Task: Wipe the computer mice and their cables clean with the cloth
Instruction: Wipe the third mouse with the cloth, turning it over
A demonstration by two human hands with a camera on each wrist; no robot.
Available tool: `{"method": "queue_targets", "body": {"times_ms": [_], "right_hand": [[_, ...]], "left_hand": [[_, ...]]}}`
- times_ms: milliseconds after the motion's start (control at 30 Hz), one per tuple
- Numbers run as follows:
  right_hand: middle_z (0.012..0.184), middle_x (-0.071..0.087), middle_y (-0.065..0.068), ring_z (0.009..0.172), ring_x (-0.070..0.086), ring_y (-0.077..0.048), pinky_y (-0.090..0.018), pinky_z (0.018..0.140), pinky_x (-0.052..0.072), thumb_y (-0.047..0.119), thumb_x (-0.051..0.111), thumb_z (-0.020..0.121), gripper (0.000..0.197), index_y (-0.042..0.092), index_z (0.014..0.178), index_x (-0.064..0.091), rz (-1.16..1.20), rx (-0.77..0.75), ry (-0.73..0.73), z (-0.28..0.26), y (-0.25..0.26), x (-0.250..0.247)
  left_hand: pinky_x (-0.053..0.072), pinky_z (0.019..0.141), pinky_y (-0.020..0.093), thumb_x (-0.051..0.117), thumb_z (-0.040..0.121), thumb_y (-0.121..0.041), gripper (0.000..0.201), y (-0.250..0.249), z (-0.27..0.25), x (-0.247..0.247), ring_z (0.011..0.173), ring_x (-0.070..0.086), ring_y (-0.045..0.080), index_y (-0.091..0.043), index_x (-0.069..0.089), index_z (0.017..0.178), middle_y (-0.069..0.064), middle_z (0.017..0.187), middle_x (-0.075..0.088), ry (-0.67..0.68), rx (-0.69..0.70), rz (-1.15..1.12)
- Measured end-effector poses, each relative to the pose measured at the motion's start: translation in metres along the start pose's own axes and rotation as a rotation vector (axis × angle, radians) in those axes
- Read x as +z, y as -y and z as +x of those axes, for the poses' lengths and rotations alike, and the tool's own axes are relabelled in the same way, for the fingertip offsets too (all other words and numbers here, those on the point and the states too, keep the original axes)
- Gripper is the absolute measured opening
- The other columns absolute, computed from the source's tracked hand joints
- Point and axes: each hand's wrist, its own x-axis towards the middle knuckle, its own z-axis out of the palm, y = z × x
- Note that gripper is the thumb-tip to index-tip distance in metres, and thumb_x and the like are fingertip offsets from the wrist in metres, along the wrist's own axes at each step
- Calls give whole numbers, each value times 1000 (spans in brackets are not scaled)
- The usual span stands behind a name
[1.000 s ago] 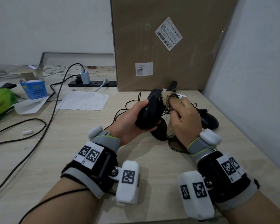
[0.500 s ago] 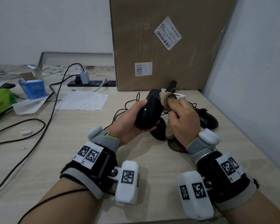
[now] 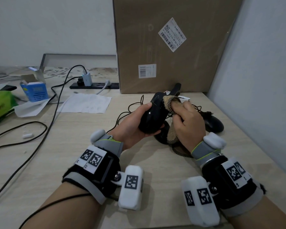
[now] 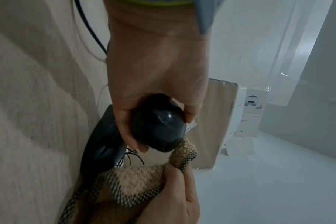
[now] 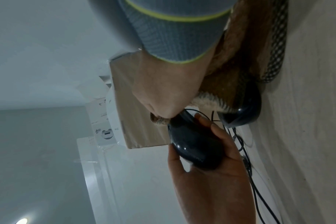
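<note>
My left hand (image 3: 135, 123) grips a glossy black mouse (image 3: 153, 114) lifted off the table, thumb on its left side; the same mouse (image 4: 159, 124) (image 5: 194, 147) shows in both wrist views. My right hand (image 3: 186, 123) holds a tan fluffy cloth (image 3: 169, 101) with a checked border and presses it against the mouse's front right side. The cloth (image 4: 136, 178) hangs down to the table. Two more black mice lie on the table: one (image 3: 212, 122) to the right, another (image 3: 163, 134) under the hands, partly hidden. Thin black cables (image 3: 134, 106) trail behind.
A tall cardboard box (image 3: 172, 47) stands at the back and a grey wall (image 3: 262, 80) closes the right side. A sheet of paper (image 3: 86, 103), a power strip (image 3: 94, 85), a blue box (image 3: 35, 91), a green pack (image 3: 0, 104) and long black cables (image 3: 45, 128) lie left.
The right hand's cloth has slid slightly up along the mouse toward its front end. The left hand keeps the mouse in nearly the same place.
</note>
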Motion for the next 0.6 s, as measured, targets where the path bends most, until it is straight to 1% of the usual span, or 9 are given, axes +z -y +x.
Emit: {"method": "queue_targets", "body": {"times_ms": [100,200,267,333,433,467,533,567,600], "right_hand": [[74,36,2,61,40,-19,-35,51,38,12,39,79,34,16,101,64,-8,60,-32,1,0,-1],[74,36,3,60,39,-16,-31,50,33,13,38,79,34,15,101,64,-1,-11,-4,0,1,-1],[74,36,4,60,39,-16,-29,51,32,13,39,79,33,15,99,64,-10,30,-3,0,0,0],[74,36,3,61,38,-15,-29,52,32,12,39,79,30,15,96,63,-2,64,-37,1,-1,-1],[74,35,5,60,33,-10,-25,48,29,13,38,79,32,16,98,63,12,-21,0,0,1,0],[74,34,6,61,34,-10,-26,48,29,13,39,79,33,16,100,64,0,-9,11,-1,1,1],[74,35,6,61,37,-14,-30,50,33,12,40,79,31,17,99,63,-12,64,-8,1,-1,0],[74,34,5,61,38,-15,-30,51,34,12,40,79,30,17,98,63,-4,70,-22,1,-1,-1],[73,34,5,61,36,-13,-29,50,33,12,39,79,29,16,97,62,7,45,-24,1,0,-1]], "left_hand": [[56,79,33,41,97,-41,48,0,0,0,98,64,26,-8,56,128,21,127,60,-1,-1,4],[56,79,33,42,97,-41,49,0,0,0,98,64,26,-7,55,129,21,127,60,-4,-1,5],[56,78,33,41,97,-42,49,0,1,0,97,65,25,-7,56,129,21,126,61,-2,-2,9],[56,77,33,41,97,-41,49,0,1,-1,97,65,25,-7,56,129,21,126,60,-5,0,9],[55,82,35,42,97,-41,49,0,1,0,99,64,27,-7,55,129,21,126,60,-9,1,9],[55,83,36,42,97,-41,48,0,1,0,100,63,27,-7,56,128,21,125,61,-10,0,12],[54,84,36,42,97,-41,48,0,2,0,99,63,27,-7,57,127,21,123,62,-15,-2,21],[54,83,36,42,97,-41,48,1,2,0,99,63,27,-7,57,127,21,123,62,-17,-2,21],[55,82,35,42,97,-41,48,1,2,0,99,63,27,-7,56,127,21,123,62,-17,-2,18]]}}
